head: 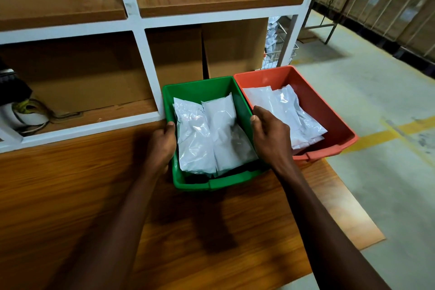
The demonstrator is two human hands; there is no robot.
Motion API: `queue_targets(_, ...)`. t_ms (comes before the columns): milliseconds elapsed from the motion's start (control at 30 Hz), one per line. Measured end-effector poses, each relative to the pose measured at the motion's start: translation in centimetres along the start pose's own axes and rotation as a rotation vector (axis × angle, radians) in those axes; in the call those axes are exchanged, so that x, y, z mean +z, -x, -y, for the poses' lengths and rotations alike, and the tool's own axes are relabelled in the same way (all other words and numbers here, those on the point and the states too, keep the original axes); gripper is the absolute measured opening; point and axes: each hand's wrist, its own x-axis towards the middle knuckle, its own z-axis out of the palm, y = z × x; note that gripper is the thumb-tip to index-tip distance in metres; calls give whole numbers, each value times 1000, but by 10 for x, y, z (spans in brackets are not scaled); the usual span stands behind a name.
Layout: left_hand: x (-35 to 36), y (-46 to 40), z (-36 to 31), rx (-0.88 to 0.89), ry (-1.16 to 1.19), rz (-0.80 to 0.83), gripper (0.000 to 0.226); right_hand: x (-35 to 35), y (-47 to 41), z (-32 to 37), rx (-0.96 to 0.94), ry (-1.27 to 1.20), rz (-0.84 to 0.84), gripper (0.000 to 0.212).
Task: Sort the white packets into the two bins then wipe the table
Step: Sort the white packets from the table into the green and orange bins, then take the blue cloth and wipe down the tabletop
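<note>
Near the middle of the frame a green bin (pixel 213 182) is sitting on the wooden table (pixel 70 195), and both hands are gripping it by its long sides. The left hand (pixel 162 146) is wrapping the bin's left wall, thumb hooking over the rim into the bin while the other fingers are curling down the outside, mostly hidden. The right hand (pixel 270 134) is clamping the right wall, its thumb lying along the inner side of the rim and its fingers reaching over toward the neighbouring bin, close together. Inside the green bin, white packets (pixel 207 134) are lying flat and overlapping, filling most of the floor. Touching it on the right, toward the table's right edge, an orange bin (pixel 329 110) is holding more white packets (pixel 287 110), stacked and slightly fanned. Both bins are standing against the foot of a white-framed shelf unit (pixel 146 59) that is filling the upper part of the frame, with cardboard boxes (pixel 233 47) in its compartments and one box showing upside-down lettering at the top. At the upper right a grey floor with yellow lines (pixel 376 134) is showing.
</note>
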Motion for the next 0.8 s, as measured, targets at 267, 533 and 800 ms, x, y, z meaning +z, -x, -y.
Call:
queue_targets(267, -4, 39, 0, 379, -258, -75, 58, -6, 19, -9, -39, -123, -116, 33)
queue_targets(533, 10, 125, 49, 436, -406, -9, 84, 0, 97, -28, -201, -14, -341, 29)
queue_targets(800, 2, 139, 50, 476, -479, -66, 81, 23, 177, -38, -192, -97, -132, 46)
